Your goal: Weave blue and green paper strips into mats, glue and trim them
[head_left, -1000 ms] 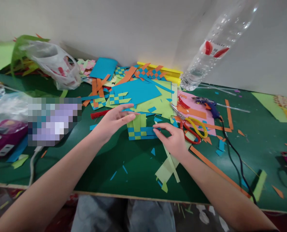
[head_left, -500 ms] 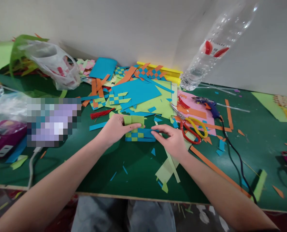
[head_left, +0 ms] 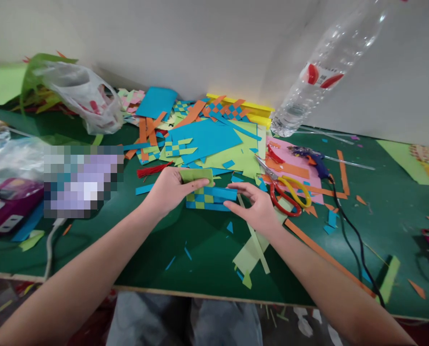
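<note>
Sitting toward the near middle of the green tabletop (head_left: 145, 259), the blue-and-green woven paper piece (head_left: 200, 198) lies between both hands, and I judge it to be partly made. Its left part already shows a small checkerboard. To the right, an upper blue strip (head_left: 224, 193) and a lower blue strip (head_left: 214, 207) run on with no green crossing them, so that stretch remains unwoven. At the far edge, a green paper flap (head_left: 202, 176) stands clear of the checks.

I see the left hand (head_left: 171, 190) pinching that flap, thumb on the near face and fingers behind. The right hand (head_left: 256, 206) has its thumb and forefinger parted around the blue ends; whether it grips either one I cannot tell.

Beyond, a red tassel (head_left: 153, 169) lies to the left and red-and-yellow-handled scissors (head_left: 286, 191) to the right, with a blue glue gun (head_left: 319, 163) farther right. On the far side I make out a blue paper sheet (head_left: 207, 139) and, behind it, orange-and-blue woven pieces (head_left: 232, 110).
</note>
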{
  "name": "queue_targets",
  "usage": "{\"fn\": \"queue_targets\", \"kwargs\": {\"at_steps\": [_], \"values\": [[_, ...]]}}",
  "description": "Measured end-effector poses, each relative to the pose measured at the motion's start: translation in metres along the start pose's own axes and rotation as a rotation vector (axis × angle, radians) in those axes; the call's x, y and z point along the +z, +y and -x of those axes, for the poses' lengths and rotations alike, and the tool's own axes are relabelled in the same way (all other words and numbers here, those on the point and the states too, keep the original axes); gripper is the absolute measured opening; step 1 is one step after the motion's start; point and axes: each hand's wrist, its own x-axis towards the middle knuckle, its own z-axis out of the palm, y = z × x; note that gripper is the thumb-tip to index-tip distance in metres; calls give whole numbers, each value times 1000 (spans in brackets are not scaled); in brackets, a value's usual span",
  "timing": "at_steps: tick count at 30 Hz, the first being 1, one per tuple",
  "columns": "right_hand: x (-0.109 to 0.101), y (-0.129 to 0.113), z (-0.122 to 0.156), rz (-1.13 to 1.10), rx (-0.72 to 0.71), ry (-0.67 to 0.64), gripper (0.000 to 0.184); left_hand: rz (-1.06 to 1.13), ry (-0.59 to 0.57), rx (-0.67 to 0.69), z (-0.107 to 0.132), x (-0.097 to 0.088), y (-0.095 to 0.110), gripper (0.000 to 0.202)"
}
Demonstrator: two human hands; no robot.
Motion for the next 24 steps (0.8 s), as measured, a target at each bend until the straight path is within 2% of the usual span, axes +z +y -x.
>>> {"fn": "queue_targets", "kwargs": {"at_steps": [6,12,15,18,24], "values": [[2,-3,0,71,37,-37,23,14,-14,-18,0,2,0,28],[1,-5,0,159,22,-14,29,-24,27,-14,0,-1,0,29],[1,-2,0,76,41,-13,26,-3,33,-12,0,-2,2,29],[1,-1,-1,-27,45,-57,34,68,71,-15,0,-2,4,30],[1,-9,0,115,70,-120,30,109,102,-20,0,-1,4,26]]}}
